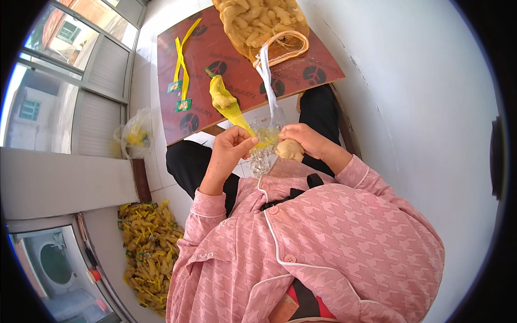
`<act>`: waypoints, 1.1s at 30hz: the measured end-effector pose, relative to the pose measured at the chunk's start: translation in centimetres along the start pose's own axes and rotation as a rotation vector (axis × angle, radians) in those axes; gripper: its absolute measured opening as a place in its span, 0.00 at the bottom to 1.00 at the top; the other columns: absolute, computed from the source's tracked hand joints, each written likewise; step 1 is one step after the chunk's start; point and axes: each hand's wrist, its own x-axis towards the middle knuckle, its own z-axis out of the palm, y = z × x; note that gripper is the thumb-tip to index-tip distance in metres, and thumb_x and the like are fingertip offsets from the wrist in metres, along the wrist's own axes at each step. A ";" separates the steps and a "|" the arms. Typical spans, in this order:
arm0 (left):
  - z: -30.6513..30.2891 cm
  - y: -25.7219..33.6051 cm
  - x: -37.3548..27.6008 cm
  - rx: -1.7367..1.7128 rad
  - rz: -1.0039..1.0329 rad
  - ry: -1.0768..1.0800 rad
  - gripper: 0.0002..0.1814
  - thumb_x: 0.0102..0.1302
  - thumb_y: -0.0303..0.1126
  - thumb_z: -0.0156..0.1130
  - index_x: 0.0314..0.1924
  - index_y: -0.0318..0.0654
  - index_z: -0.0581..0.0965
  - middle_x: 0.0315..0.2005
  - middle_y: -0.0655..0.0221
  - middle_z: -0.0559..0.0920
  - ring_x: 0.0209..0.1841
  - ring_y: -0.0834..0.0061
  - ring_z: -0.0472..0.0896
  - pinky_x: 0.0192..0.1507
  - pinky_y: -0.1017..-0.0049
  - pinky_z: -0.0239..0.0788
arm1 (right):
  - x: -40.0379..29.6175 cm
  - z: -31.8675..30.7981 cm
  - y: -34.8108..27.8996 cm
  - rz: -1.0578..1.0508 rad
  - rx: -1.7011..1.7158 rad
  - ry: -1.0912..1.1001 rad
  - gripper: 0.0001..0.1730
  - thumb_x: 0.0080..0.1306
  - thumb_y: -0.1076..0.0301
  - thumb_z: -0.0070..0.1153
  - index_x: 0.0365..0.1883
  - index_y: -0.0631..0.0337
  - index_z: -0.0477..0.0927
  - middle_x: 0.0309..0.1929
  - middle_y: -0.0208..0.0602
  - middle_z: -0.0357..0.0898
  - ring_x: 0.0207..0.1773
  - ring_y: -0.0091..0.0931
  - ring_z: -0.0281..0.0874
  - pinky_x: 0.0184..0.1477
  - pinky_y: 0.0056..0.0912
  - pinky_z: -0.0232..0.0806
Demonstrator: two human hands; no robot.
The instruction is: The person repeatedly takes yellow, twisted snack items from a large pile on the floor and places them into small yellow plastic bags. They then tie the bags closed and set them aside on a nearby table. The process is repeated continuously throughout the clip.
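Note:
Between my hands a yellow mesh net bag (238,118) is stretched, its far part lying on the red board with a ginger root (221,93) inside. My left hand (230,151) pinches the net's near end between thumb and fingers. In my right hand (305,139) is a bare piece of ginger (290,149), held under the palm, while the fingertips are at the net's edge. Below the hands hangs a clear plastic bag (260,161) with pale scraps in it, tied by a white strip (267,76) to the orange sack.
A red printed board table (242,56) stands before me. It bears an orange mesh sack (262,24) full of ginger and flat yellow nets (183,68) with green labels. Many netted ginger pieces (149,250) are heaped on the floor at left, near another plastic bag (137,135). A white wall (424,101) rises at right.

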 end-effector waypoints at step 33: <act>-0.3 0.1 0.1 0.294 0.351 0.082 0.10 0.70 0.33 0.56 0.40 0.34 0.80 0.20 0.70 0.76 0.21 0.83 0.73 0.23 0.79 0.64 | -1.3 5.2 -3.6 -0.199 -0.198 -0.272 0.26 0.62 0.65 0.57 0.57 0.67 0.70 0.44 0.33 0.76 0.39 0.18 0.74 0.38 0.21 0.71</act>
